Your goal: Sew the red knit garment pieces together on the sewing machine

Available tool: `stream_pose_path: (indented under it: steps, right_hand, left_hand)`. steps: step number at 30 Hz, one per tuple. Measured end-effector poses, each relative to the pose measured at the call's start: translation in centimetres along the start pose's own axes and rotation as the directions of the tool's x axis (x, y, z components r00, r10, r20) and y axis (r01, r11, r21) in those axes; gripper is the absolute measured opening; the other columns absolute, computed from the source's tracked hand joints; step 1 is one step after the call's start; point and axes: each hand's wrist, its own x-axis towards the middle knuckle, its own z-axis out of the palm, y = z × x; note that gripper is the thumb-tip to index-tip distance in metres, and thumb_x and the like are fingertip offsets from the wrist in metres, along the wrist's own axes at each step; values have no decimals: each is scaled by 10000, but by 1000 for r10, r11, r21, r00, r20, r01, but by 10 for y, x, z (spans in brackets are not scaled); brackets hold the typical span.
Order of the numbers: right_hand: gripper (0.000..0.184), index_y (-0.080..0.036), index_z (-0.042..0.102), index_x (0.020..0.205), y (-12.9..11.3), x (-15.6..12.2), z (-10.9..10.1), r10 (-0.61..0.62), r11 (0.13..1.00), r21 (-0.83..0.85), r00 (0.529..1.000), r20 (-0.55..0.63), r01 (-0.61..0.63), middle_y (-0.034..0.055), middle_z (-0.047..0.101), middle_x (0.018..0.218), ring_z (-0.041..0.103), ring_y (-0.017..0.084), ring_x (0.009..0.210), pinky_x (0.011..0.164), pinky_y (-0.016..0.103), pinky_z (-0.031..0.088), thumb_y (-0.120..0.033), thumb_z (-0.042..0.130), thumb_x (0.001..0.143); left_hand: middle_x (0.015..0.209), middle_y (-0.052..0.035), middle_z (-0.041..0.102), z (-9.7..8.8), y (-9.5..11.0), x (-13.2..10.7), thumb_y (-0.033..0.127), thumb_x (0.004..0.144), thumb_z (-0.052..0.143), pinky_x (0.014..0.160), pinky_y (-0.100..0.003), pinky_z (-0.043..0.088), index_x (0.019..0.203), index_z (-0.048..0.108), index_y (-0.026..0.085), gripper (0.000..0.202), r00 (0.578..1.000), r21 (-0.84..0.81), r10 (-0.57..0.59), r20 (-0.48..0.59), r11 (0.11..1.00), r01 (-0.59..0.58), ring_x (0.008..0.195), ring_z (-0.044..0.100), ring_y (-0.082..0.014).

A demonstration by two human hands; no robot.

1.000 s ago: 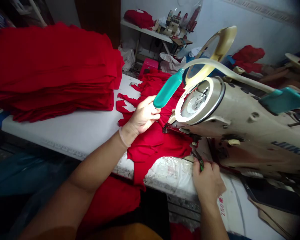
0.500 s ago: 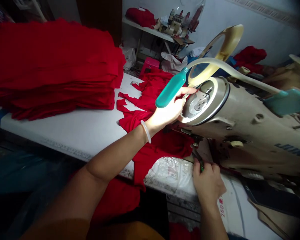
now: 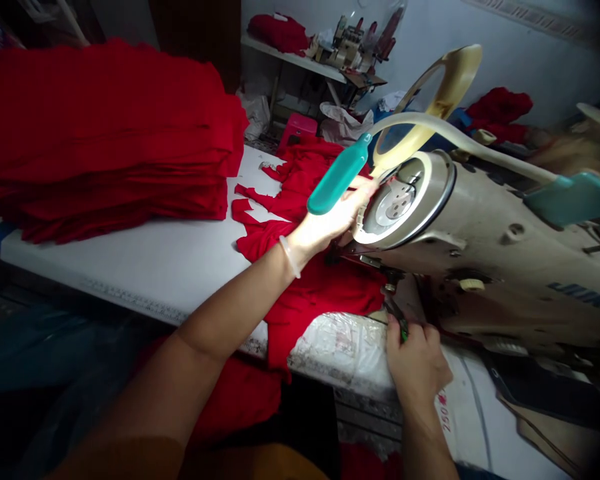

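Observation:
My left hand [image 3: 336,215], brightly lit and partly behind the teal lamp head [image 3: 339,175], reaches to the round end of the sewing machine [image 3: 490,247]. Its fingers come together at the rim of the face plate [image 3: 396,205]; glare and the lamp hide whatever they pinch. In my right hand [image 3: 420,363], resting on the table by the machine bed, is a pair of thread snips [image 3: 399,319] with a green part, blades pointing away from me. Red fabric [image 3: 325,293] lies under my left forearm and beside the needle area, draping over the table's front edge.
A tall stack of red fabric pieces [image 3: 110,140] stands on the white table [image 3: 145,260] at left. A cream ring [image 3: 453,87] rises above the machine. Behind are a pink stool [image 3: 300,125] and another machine [image 3: 353,50]. A dark flat object [image 3: 540,393] lies at right.
My left hand has drawn slightly back and left along the machine's end, its outstretched finger now bent in. My right hand stays in place with the snips.

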Motion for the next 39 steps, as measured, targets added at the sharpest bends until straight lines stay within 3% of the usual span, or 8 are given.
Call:
stream_pose_path:
  steps: [5, 7, 11, 16, 21, 26, 31, 39]
  right_hand:
    - [410, -135, 682, 1145, -1, 1, -3, -3, 1000, -9, 1000, 24, 3, 105, 608, 1039, 420, 137, 667, 564, 292, 116, -453, 483, 978]
    - [409, -140, 680, 1145, -2, 1, -4, 3, 1000, -1, 1000, 15, -3, 105, 614, 1052, 427, 138, 674, 565, 290, 116, -455, 477, 981]
    - [405, -152, 665, 1172, -3, 1, -3, 13, 1000, -3, 1000, 10, -13, 109, 607, 1069, 440, 141, 692, 566, 290, 114, -456, 479, 980]
    - [402, -154, 663, 1189, -3, 1, -3, 15, 1000, -2, 1000, 21, -15, 112, 589, 1050, 451, 146, 695, 566, 289, 134, -441, 478, 977]
    - [403, -151, 666, 1177, -1, 0, -1, -1, 1000, -16, 1000, 10, 1, 101, 582, 1037, 426, 134, 665, 563, 297, 132, -442, 468, 979]
    - [420, -138, 676, 1138, 4, 1, 3, -37, 999, -25, 999, -28, 37, 109, 604, 1029, 477, 170, 727, 580, 301, 184, -453, 443, 987]
    - [461, -65, 684, 1090, 10, 3, 6, -134, 991, 2, 986, -103, 135, 163, 602, 965, 528, 257, 884, 690, 325, 314, -437, 436, 977]
    - [415, -88, 696, 1034, 13, 3, 15, -187, 981, 9, 961, -202, 193, 148, 624, 901, 507, 249, 827, 688, 338, 314, -414, 447, 973]
  left_hand:
    - [795, -9, 593, -44, 3, -1, 107, 979, 389, 527, -240, 252, 833, 573, 175, 244, 988, -129, 71, 134, 990, -54, 546, 313, -70]
    - [719, 8, 578, -67, 1, -9, 127, 919, 526, 551, -238, 288, 807, 586, 170, 134, 989, 145, 81, 124, 984, -99, 536, 371, -71]
    - [667, -14, 647, -96, 6, -38, 221, 848, 648, 661, -269, 372, 722, 663, 172, 136, 960, 675, 8, 280, 710, -202, 626, 530, -136]
    - [822, -51, 704, -82, 27, -54, 271, 838, 673, 724, -274, 422, 791, 755, 174, 135, 843, 609, -73, 533, 724, -323, 775, 603, -175]
    - [799, -34, 650, -70, 13, -33, 347, 886, 638, 737, -283, 407, 813, 701, 152, 218, 900, 557, 28, 434, 778, -292, 750, 541, -148]
    - [835, -5, 657, -79, -21, -19, 386, 736, 798, 686, -278, 384, 1086, 713, 176, 417, 868, 634, -56, 493, 706, -315, 707, 522, -146]
    - [683, 6, 611, -84, -37, -13, 377, 766, 768, 643, -287, 352, 911, 755, 172, 252, 927, 652, -81, 365, 733, -193, 648, 445, -125]
    - [676, -11, 589, -83, -33, -33, 343, 772, 763, 603, -242, 368, 732, 703, 130, 225, 922, 417, -140, 362, 908, -26, 612, 461, -102]
